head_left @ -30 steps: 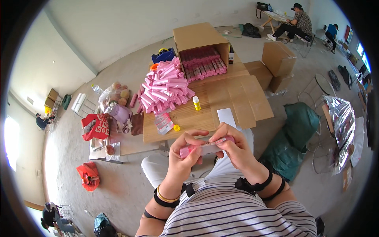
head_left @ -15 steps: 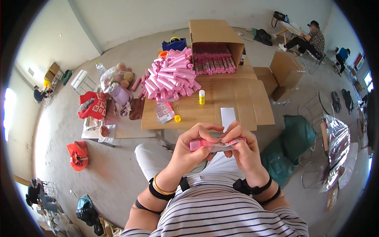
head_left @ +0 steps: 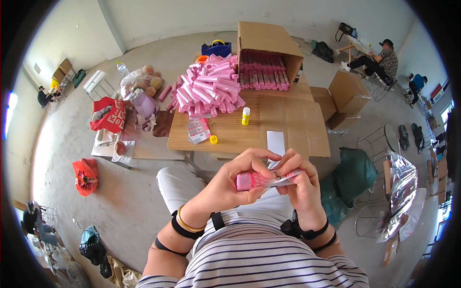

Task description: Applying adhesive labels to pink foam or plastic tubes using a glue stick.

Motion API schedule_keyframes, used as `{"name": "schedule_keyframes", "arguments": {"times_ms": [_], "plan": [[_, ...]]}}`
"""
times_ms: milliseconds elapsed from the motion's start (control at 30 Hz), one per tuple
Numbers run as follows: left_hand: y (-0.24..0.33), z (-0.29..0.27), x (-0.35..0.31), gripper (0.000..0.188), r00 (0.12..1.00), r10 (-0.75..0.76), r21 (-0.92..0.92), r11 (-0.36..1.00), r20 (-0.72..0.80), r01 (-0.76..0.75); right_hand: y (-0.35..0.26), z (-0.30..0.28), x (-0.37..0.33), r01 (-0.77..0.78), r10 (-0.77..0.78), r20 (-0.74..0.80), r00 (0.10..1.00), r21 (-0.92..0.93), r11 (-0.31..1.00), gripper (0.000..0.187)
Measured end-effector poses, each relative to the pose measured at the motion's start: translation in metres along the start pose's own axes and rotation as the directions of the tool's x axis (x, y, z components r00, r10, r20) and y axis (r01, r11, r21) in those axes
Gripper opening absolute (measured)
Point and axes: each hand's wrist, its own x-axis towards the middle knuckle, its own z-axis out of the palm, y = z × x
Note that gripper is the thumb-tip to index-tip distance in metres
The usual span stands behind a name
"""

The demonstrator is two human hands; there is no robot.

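We see more of the pink roll (head_left: 244,181) and its patterned label (head_left: 260,179) than before. Above our lap (head_left: 264,209), our left hand (head_left: 228,182) curls closely around the roll; our right hand (head_left: 303,185), fingers bent, pinches the label's right end.

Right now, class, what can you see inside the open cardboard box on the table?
Inside the box, pink rolls lie side by side in stacked rows. Whatever sits behind the front rolls is covered.
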Motion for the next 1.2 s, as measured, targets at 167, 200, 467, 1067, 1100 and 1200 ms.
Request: {"name": "schedule_keyframes", "arguments": {"times_ms": [167, 200, 467, 1067, 1100, 1200], "plan": [[0.004, 0.001, -0.003, 0.015, 0.995, -0.097, -0.111, 0.989, -0.022, 0.094, -0.01, 0.002, -0.001, -0.102, 0.099, 0.057, 0.993, 0.052, 0.993, 0.018], [0.005, 0.0, -0.004, 0.015, 0.991, -0.131, -0.155, 0.98, -0.04, 0.123, -0.013, 0.003, -0.002, -0.108, 0.107, 0.069, 0.992, 0.019, 0.994, 0.017], [0.006, 0.005, -0.004, 0.012, 0.933, -0.333, -0.394, 0.883, -0.14, 0.256, -0.008, -0.012, 0.006, 0.222, -0.128, 0.242, 0.962, -0.42, 0.88, 0.023], [-0.007, 0.002, -0.007, 0.021, 0.974, -0.178, -0.374, 0.92, -0.139, 0.114, 0.002, -0.007, -0.005, -0.021, 0.025, 0.046, 0.999, -0.08, 0.997, 0.022], [-0.01, 0.002, -0.006, 0.02, 0.971, -0.186, -0.393, 0.912, -0.149, 0.114, 0.003, -0.007, -0.005, -0.023, 0.027, 0.048, 0.999, -0.072, 0.997, 0.022], [-0.015, 0.004, -0.005, 0.018, 0.955, -0.22, -0.501, 0.86, -0.197, 0.094, 0.008, -0.012, -0.002, -0.025, 0.029, 0.058, 0.998, -0.063, 0.998, 0.022]]}}
